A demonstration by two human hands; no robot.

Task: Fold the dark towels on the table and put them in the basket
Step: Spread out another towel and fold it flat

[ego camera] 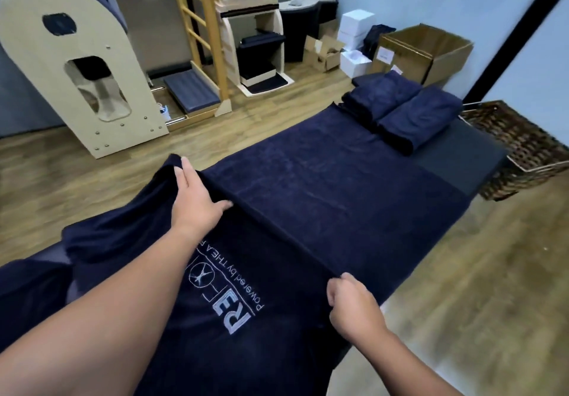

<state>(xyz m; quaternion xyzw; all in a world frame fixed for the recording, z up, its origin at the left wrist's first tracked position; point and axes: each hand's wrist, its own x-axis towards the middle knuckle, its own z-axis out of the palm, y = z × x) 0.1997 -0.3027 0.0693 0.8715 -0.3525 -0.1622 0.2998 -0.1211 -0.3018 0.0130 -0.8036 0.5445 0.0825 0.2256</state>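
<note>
Gripping the folded edge of the towel (pixel 323 186) on the counter (pixel 455 161), left hand (pixel 197 201) and right hand (pixel 354 306) both hold cloth

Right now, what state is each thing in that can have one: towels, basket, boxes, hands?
Spread towel: flat on the table, near edge folded over, logo side up.
Folded towels: two, lying at the table's far end, not in the basket.
Basket: on the floor beside the table; contents not visible.
Cardboard box: flaps open.
Left hand: pinches the fold's left end.
Right hand: grips the fold's right end.
</note>
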